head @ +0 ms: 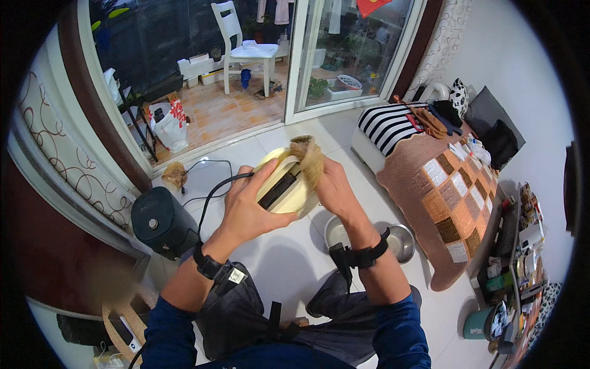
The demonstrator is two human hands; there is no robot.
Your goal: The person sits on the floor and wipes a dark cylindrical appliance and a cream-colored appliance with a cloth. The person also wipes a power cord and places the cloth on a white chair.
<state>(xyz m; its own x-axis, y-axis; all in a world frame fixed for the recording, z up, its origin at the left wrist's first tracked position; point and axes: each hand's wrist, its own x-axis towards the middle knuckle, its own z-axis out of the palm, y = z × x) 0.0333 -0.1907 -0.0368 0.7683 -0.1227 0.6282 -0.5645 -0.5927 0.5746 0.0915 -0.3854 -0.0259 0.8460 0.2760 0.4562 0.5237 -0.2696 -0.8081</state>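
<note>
My left hand (pixel 249 205) grips the near-left side of a rounded cream-yellow casing (pixel 295 203) with a long dark slot in its face; its exact kind is unclear. It is held tilted above the floor, between my forearms. In my right hand (pixel 333 187) is a bunched tan cloth (pixel 307 157), pressed against the casing's right rim. The fingers behind the cloth are partly hidden. A black cable (pixel 206 203) loops between my left wrist strap (pixel 214 267) and the casing's left side. Another black strap (pixel 362 253) circles my right forearm.
Two metal bowls (pixel 402 244) stand on the tiled floor below my right forearm. To the left are a dark cylindrical container (pixel 161 221) and a brown bundle (pixel 174 175) near a cord. A quilt-covered sofa (pixel 405 170) stands right, and a glass sliding door (pixel 295 69) ahead.
</note>
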